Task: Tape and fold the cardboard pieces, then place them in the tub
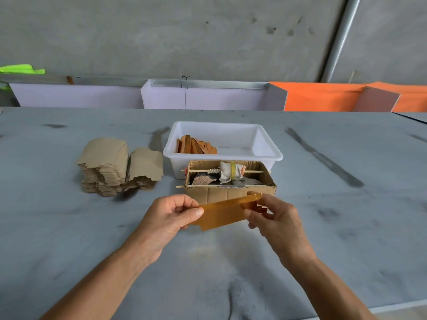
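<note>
An orange-brown cardboard piece [221, 213] hangs above the grey table, held at both ends. My left hand [168, 218] pinches its left end between thumb and fingers. My right hand [275, 218] pinches its right end, where the edge is notched. Behind it stands a white plastic tub [265, 144] with several folded orange-brown pieces [195, 146] leaning in its left part. Two stacks of flat tan cardboard blanks [115, 167] lie to the left of the tub.
A small open cardboard box [231, 192] sits just in front of the tub, with two thin wooden sticks across it, cloth scraps and a yellowish tape roll [233, 169] on one stick. White and orange panels line the table's far edge.
</note>
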The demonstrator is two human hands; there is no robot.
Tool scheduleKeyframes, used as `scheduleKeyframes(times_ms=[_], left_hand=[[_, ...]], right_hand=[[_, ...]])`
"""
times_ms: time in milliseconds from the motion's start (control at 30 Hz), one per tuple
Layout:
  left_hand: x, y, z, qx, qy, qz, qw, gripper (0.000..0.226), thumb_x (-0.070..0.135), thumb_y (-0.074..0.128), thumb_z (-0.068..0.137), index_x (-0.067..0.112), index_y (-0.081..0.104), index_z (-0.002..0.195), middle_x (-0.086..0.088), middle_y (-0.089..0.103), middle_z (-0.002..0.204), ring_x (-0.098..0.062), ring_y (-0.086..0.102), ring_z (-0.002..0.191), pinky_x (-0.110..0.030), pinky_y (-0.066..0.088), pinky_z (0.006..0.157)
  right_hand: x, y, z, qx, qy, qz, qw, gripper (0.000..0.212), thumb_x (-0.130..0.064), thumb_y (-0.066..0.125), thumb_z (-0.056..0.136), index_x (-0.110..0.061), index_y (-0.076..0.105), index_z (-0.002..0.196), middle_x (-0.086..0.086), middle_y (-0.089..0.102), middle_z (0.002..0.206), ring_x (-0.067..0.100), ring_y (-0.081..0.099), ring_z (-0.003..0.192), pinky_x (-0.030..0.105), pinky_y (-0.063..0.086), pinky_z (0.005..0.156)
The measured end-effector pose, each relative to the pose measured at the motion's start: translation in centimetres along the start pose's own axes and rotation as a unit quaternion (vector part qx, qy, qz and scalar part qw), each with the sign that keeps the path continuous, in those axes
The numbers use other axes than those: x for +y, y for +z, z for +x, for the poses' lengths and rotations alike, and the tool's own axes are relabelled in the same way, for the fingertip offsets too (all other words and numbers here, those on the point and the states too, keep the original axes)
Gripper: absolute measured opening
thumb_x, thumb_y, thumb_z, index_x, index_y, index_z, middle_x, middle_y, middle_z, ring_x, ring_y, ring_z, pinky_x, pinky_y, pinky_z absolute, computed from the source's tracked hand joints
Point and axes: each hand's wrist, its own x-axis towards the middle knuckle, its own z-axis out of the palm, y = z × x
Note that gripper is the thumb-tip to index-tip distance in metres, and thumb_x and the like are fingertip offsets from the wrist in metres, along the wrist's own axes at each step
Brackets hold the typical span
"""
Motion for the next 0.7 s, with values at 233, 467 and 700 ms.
scheduleKeyframes(times_ms=[233, 467, 700], left_hand=[[0.1, 0.9, -0.8, 0.153, -0.045, -0.044, 0.986, 0.022, 0.012, 0.077, 0.074, 0.016, 0.065, 0.092, -0.001, 0.067, 0.075, -0.003, 0.057, 0.056, -0.018, 0.044, 0.048], [0.7, 1.9, -0.4, 0.039, -0.218, -0.209, 0.953, 0.013, 0.018, 0.072, 0.077, 0.013, 0.066, 0.087, -0.004, 0.067, 0.063, -0.009, 0.052, 0.043, -0.018, 0.041, 0.038], [1.5, 2.2, 0.3, 0.028, -0.21, -0.201, 0.956, 0.013, 0.02, 0.069, 0.082, 0.009, 0.065, 0.09, -0.01, 0.072, 0.072, -0.012, 0.059, 0.045, -0.02, 0.047, 0.04]], right_hand=[[-0.5, 0.2, 0.3, 0.016, 0.122, 0.143, 0.982, 0.008, -0.01, 0.063, 0.088, -0.006, 0.068, 0.083, 0.005, 0.068, 0.065, 0.005, 0.06, 0.052, 0.023, 0.046, 0.057], [-0.6, 0.6, 0.0, -0.003, 0.124, 0.121, 0.985, 0.01, -0.01, 0.061, 0.09, -0.006, 0.069, 0.084, 0.005, 0.07, 0.065, 0.007, 0.061, 0.055, 0.025, 0.048, 0.06], [-1.0, 0.6, 0.5, 0.024, 0.111, 0.116, 0.987, 0.008, -0.011, 0.064, 0.088, -0.012, 0.068, 0.081, 0.005, 0.069, 0.07, 0.009, 0.064, 0.06, 0.02, 0.044, 0.054]])
